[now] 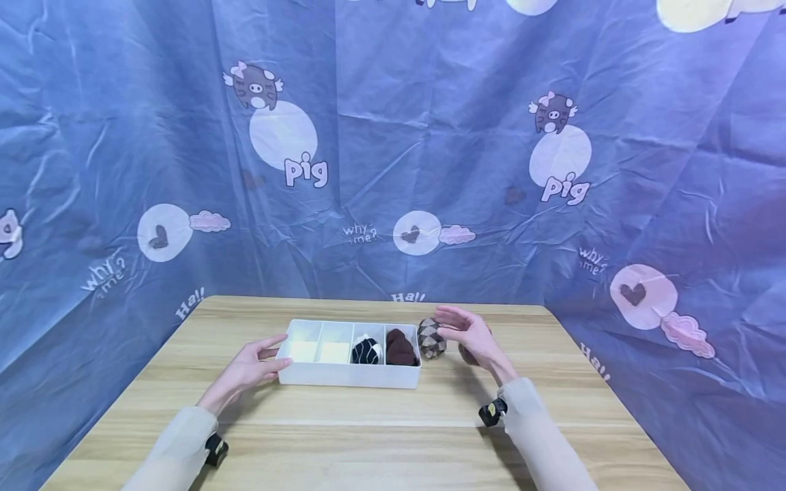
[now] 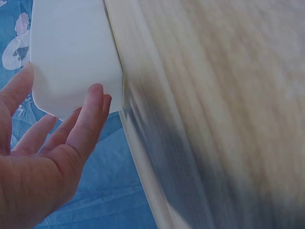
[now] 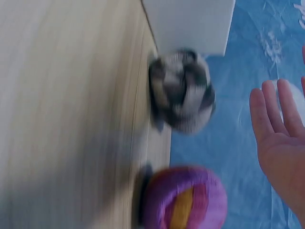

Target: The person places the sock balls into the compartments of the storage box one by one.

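A white box with compartments (image 1: 350,375) stands on the table, and my left hand (image 1: 248,368) holds its left end between thumb and fingers. In the left wrist view those fingers (image 2: 90,114) lie against the box's end. A black sock ball with white lines (image 1: 365,351) and a brown one (image 1: 400,349) sit in the two right compartments. Just right of the box lies a checkered sock ball (image 1: 432,338). My right hand (image 1: 473,337) hovers beside it, fingers extended, holding nothing. A purple, pink and yellow ball (image 3: 186,200) lies near it in the right wrist view.
The wooden table (image 1: 368,443) ends at a blue printed curtain (image 1: 368,170) behind and at the sides. In the head view, my right hand partly covers a dark ball (image 1: 468,355). The two left compartments show only pale bottoms (image 1: 334,352).
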Tool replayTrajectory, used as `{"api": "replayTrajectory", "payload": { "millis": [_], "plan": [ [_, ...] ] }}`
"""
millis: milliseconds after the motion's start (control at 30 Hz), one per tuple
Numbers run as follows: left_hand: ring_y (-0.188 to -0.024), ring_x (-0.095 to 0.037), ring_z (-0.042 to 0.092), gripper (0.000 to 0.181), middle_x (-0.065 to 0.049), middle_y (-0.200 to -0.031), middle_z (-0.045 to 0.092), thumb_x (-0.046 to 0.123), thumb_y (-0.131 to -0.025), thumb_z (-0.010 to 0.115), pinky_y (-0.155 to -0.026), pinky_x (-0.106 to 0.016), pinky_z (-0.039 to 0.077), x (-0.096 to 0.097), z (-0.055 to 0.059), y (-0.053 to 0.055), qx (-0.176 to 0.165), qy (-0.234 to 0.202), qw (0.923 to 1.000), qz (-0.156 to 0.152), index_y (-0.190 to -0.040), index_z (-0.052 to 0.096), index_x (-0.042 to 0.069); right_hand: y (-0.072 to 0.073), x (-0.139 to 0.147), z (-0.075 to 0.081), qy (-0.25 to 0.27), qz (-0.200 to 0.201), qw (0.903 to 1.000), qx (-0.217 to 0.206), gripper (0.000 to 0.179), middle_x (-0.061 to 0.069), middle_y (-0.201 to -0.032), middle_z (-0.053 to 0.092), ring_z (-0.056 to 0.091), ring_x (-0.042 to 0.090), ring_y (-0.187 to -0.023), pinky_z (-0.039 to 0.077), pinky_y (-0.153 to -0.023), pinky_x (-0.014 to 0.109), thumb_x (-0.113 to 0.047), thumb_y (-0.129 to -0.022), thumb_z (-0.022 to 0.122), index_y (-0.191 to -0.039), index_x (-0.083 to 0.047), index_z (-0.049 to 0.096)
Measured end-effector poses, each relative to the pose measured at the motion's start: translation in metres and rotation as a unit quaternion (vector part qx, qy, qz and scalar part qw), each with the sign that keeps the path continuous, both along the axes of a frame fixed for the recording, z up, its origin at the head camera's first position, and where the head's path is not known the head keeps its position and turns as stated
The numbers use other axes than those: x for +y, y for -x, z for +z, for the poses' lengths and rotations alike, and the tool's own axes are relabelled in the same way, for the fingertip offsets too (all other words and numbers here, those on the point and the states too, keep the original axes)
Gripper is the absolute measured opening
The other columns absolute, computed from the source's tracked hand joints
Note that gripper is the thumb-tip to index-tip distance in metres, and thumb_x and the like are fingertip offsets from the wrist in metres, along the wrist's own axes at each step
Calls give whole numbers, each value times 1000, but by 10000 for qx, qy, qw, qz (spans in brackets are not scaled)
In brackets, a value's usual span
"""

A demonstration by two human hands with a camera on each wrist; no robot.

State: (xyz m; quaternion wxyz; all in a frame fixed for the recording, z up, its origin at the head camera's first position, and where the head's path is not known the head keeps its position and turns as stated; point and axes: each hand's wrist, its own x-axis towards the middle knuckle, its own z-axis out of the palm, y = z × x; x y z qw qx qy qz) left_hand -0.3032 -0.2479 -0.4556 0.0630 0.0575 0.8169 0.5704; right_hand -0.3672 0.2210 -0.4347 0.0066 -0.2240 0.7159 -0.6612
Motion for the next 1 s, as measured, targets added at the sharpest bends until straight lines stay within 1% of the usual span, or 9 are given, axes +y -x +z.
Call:
{"api": "replayTrajectory", "payload": {
  "millis": [133,233,333,433,500,600,667,867,1000],
  "plan": [
    [-114,-36,62,76,-39,-142,41,20,-88,74,-88,-40,59,0,0,0,-26,-47,10000,14,-149,34,-2,2,22,-3,-229,-431,9987,166,58,24,-136,57,63,17,-117,54,-95,21,0,-86,71,-137,10,47],
    [-115,-38,62,77,-39,-143,39,20,-88,74,-88,-40,59,0,1,0,-50,-61,10000,13,-150,34,-2,4,38,-5,-457,-854,9950,237,56,25,-135,57,64,1,-106,53,-91,16,-4,-85,73,-135,7,51],
    [-118,-41,59,76,-39,-144,39,20,-88,74,-90,-41,59,0,1,0,-70,-38,10000,31,-150,34,-1,6,52,-7,-591,-1044,9925,242,57,29,-139,52,62,-4,-104,52,-90,14,-6,-86,74,-136,7,50],
    [-121,-44,57,76,-40,-143,38,20,-89,74,-92,-43,58,0,1,-1,-87,-13,10000,34,-150,34,-2,7,64,-9,-719,-1118,9909,196,58,30,-141,49,61,2,-110,51,-92,14,-6,-86,74,-136,7,50],
    [-121,-44,57,76,-41,-143,38,20,-89,73,-92,-43,57,0,1,0,-93,-13,10000,30,-150,34,-2,8,71,-11,-868,-1110,9899,178,58,31,-142,47,60,15,-119,50,-94,14,-6,-86,73,-137,7,50],
    [-119,-43,58,76,-41,-143,38,20,-89,73,-92,-44,57,0,0,0,-89,-40,9999,31,-150,34,-2,9,77,-12,-1061,-1134,9878,72,58,30,-144,46,51,36,-129,47,-97,14,-6,-85,74,-137,6,50],
    [-119,-43,59,76,-41,-143,39,20,-89,73,-92,-44,57,0,0,0,-84,-40,10000,36,-150,34,-2,10,79,-13,-1203,-1139,9862,-35,60,30,-145,45,45,45,-131,47,-97,14,-8,-85,75,-138,5,50],
    [-119,-40,59,76,-39,-142,41,21,-89,74,-92,-43,58,0,0,0,-83,-47,10000,31,-150,34,-1,12,81,-19,-1552,-1144,9806,-359,62,28,-144,47,47,39,-130,47,-90,12,-11,-84,76,-139,2,51],
    [-119,-38,59,76,-39,-142,41,21,-89,73,-92,-43,58,1,0,0,-60,-61,10000,1,-150,34,-1,15,81,-25,-1528,-1083,9814,-421,58,30,-138,52,55,29,-119,51,-87,17,-7,-84,74,-137,4,52]
  ]
}}
